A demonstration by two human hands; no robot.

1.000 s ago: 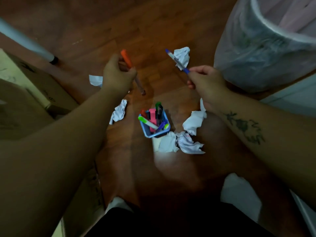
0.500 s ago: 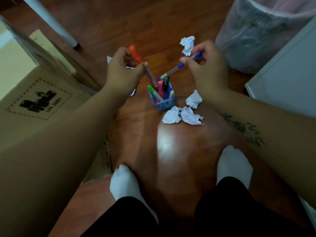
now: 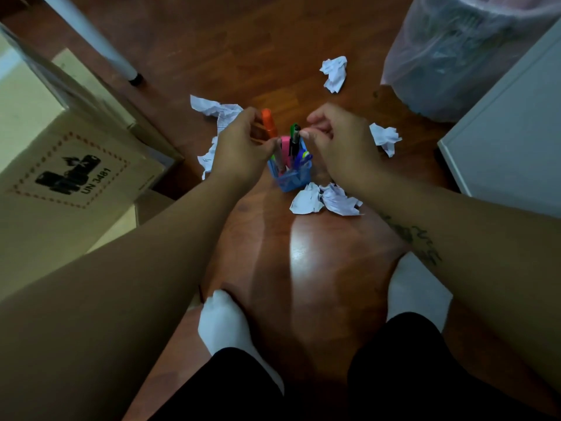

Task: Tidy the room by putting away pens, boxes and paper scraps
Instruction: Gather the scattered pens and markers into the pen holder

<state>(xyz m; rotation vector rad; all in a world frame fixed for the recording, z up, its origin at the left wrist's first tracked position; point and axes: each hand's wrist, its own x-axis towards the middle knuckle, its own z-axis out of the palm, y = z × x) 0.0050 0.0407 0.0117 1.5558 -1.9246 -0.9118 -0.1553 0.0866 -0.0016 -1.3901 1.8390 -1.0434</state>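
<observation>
Pinching the orange marker [image 3: 268, 124] low on its barrel, apt for a pen likely light, stiff and slick, the left grip [image 3: 239, 153] sits beside the pen holder [image 3: 291, 179]; whether the right grip [image 3: 340, 147], curled opposite, holds anything I cannot tell.

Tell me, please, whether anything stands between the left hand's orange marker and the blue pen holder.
Nothing separate does. The left hand holds the orange marker close over the blue pen holder; only pens already standing inside, such as the pink pen, crowd its opening.
</observation>
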